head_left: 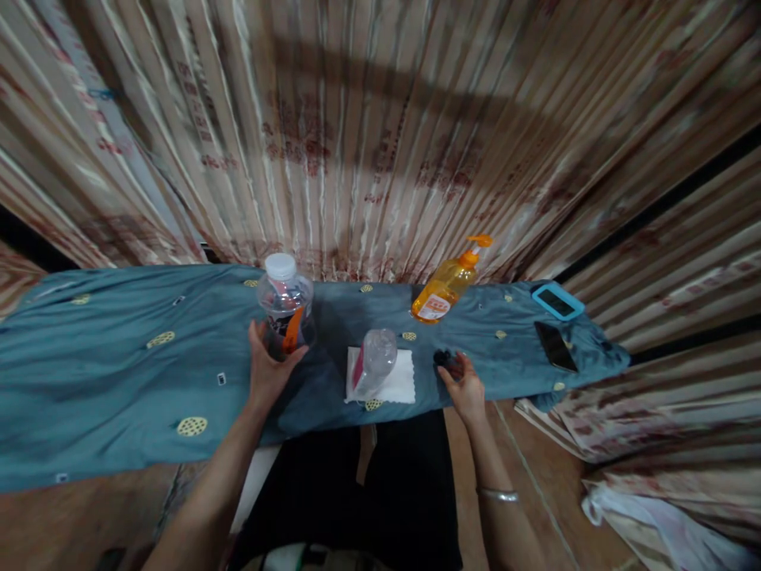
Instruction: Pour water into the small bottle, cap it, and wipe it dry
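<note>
My left hand [273, 365] is closed around the lower part of a clear plastic bottle [282, 305] with a white cap and an orange-and-black label. The bottle stands upright on the blue-green cloth. My right hand [464, 387] pinches a small black object [443, 358], its kind too small to make out, low over the cloth. Between the hands, a second clear, empty-looking bottle [378, 357] with a pink label rests on a folded white cloth [399, 381]. Whether it stands or leans is hard to tell.
An orange pump bottle [443, 293] of yellow liquid stands behind my right hand. At the right end lie a blue-framed device [557, 301] and a dark phone [556, 346]. A pleated curtain [357, 159] rises behind the cloth-covered table [119, 381].
</note>
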The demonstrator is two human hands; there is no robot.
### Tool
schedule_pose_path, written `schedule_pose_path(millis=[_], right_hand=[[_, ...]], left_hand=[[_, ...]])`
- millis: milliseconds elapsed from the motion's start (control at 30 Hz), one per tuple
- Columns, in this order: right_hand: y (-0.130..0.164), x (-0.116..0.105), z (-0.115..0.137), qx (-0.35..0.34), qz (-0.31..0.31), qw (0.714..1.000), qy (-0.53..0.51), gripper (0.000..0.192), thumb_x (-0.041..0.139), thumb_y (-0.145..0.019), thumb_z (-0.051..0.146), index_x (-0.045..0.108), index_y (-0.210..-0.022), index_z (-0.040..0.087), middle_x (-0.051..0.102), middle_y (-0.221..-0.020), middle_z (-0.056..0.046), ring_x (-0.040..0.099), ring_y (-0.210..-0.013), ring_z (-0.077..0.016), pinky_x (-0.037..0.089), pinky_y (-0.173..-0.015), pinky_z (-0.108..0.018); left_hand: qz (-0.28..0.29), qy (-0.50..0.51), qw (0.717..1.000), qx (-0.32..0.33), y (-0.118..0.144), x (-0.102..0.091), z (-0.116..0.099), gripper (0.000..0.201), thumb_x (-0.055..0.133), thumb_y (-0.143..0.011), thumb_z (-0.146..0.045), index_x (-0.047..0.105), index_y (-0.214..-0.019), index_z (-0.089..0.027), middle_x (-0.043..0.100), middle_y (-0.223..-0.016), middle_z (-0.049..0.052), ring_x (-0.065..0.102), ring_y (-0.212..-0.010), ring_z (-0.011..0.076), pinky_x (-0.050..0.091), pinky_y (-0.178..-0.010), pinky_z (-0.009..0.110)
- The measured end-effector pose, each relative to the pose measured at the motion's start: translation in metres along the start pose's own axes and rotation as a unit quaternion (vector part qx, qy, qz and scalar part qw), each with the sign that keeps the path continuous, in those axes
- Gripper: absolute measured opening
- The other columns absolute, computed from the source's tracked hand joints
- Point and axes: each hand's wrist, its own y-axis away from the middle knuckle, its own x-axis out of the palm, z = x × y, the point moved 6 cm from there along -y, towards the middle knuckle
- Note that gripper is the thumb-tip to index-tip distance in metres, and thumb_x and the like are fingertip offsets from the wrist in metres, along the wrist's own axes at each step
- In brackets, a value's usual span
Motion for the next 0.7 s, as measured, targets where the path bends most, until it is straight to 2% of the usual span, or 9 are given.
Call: schedule_pose_path(millis=[100,167,267,367,433,533,600,700], right_hand=[[-0.014,0.006,0.007,-0.020,0.012,0.999,0.038,0.049,0.063,-0.094,0.039,0.049,-0.136,0.017,0.057,-0.127,-0.012,0.061,-0.108,-0.0248,0.051,-0.095,-0.048],[-0.022,0.012,0.016,-0.051,0.039,0.996,0.060,0.045,0.063,-0.094,0.036,0.052,-0.134,0.018,0.053,-0.133,-0.012,0.055,-0.118,-0.0273,0.047,-0.100,-0.052],[-0.029,0.020,0.026,-0.082,0.088,0.989,0.092,0.034,0.062,-0.095,0.035,0.058,-0.124,0.017,0.055,-0.130,-0.011,0.053,-0.121,-0.0271,0.045,-0.102,-0.052],[-0.031,0.021,0.030,-0.086,0.125,0.982,0.113,0.029,0.062,-0.095,0.036,0.061,-0.116,0.016,0.059,-0.122,-0.010,0.057,-0.113,-0.0246,0.048,-0.099,-0.049],[-0.030,0.016,0.035,-0.086,0.143,0.980,0.112,0.028,0.063,-0.095,0.037,0.062,-0.113,0.016,0.060,-0.117,-0.009,0.059,-0.108,-0.0231,0.050,-0.096,-0.047],[-0.024,-0.002,0.056,-0.096,0.160,0.979,0.077,0.025,0.064,-0.094,0.035,0.063,-0.110,0.016,0.065,-0.107,-0.008,0.064,-0.097,-0.0211,0.052,-0.091,-0.044],[-0.016,-0.020,0.085,-0.122,0.164,0.978,0.027,0.027,0.061,-0.093,0.034,0.062,-0.115,0.018,0.067,-0.105,-0.008,0.066,-0.093,-0.0208,0.054,-0.088,-0.041],[-0.001,-0.049,0.149,-0.193,0.169,0.965,-0.058,0.037,0.058,-0.093,0.043,0.058,-0.124,0.024,0.067,-0.116,-0.004,0.065,-0.102,-0.0192,0.053,-0.090,-0.033]], left_hand=[[-0.004,-0.037,0.999,-0.035,0.025,-0.015,0.000,0.115,0.085,-0.060,-0.044,0.019,-0.151,-0.021,0.034,-0.155,0.020,0.032,-0.147,0.0344,0.029,-0.120,0.055],[-0.005,-0.030,0.999,-0.040,0.048,-0.025,-0.004,0.111,0.081,-0.064,-0.050,0.019,-0.152,-0.019,0.033,-0.155,0.021,0.031,-0.148,0.0345,0.028,-0.121,0.055],[0.013,-0.039,0.998,-0.040,0.083,-0.032,-0.012,0.094,0.076,-0.071,-0.051,0.031,-0.146,-0.019,0.040,-0.150,0.019,0.035,-0.145,0.0340,0.028,-0.121,0.056],[0.063,-0.064,0.995,-0.048,0.105,-0.028,-0.021,0.072,0.073,-0.076,-0.051,0.045,-0.135,-0.022,0.050,-0.140,0.013,0.045,-0.138,0.0327,0.032,-0.119,0.057],[0.121,-0.055,0.990,-0.041,0.111,-0.016,-0.031,0.065,0.072,-0.077,-0.050,0.049,-0.131,-0.023,0.053,-0.137,0.011,0.048,-0.135,0.0316,0.034,-0.118,0.056],[0.208,-0.039,0.977,-0.018,0.107,0.013,-0.050,0.082,0.078,-0.072,-0.047,0.040,-0.141,-0.025,0.046,-0.148,0.012,0.042,-0.141,0.0320,0.030,-0.121,0.055],[0.256,-0.026,0.966,-0.011,0.102,0.036,-0.059,0.102,0.084,-0.065,-0.045,0.030,-0.148,-0.024,0.034,-0.158,0.014,0.033,-0.147,0.0341,0.026,-0.122,0.056],[0.307,0.004,0.952,-0.007,0.097,0.069,-0.067,0.114,0.088,-0.059,-0.041,0.024,-0.151,-0.022,0.028,-0.161,0.017,0.028,-0.149,0.0356,0.021,-0.124,0.056]])
